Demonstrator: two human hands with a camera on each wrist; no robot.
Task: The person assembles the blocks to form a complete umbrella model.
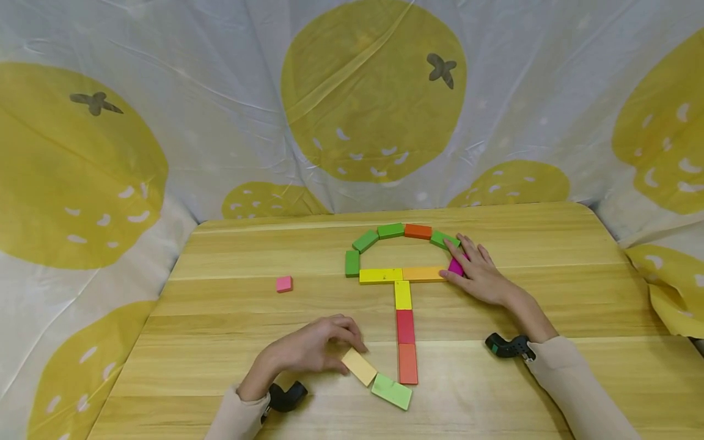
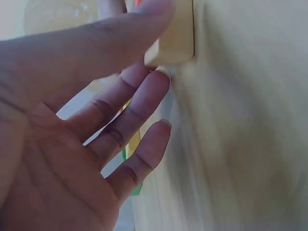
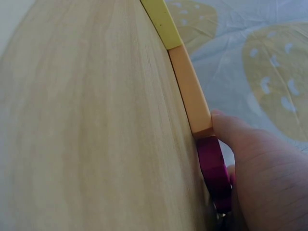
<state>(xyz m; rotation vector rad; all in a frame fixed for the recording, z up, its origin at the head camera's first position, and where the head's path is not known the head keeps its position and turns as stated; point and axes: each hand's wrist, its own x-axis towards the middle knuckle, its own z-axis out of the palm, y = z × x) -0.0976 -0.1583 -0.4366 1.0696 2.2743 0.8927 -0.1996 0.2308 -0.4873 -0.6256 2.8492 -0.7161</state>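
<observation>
My left hand (image 1: 321,343) pinches a cream wooden block (image 1: 359,366) between thumb and finger, low over the table; the left wrist view shows the thumb on the cream block (image 2: 178,33). Against its lower end lies a light green block (image 1: 392,391). My right hand (image 1: 484,278) rests with fairly straight fingers over the right end of an arch of blocks. Its thumb touches the orange block (image 1: 422,274), and a finger reaches the green block (image 1: 443,239). Partly hidden under that hand is a magenta block (image 1: 456,266), end to end with the orange block (image 3: 190,91) in the right wrist view.
A yellow block (image 1: 381,276) continues the orange one leftward. Below it run a smaller yellow block (image 1: 403,296), a red block (image 1: 405,326) and a coral block (image 1: 407,363). An orange-red block (image 1: 418,231) tops the arch among green ones. A pink block (image 1: 284,284) lies apart at left.
</observation>
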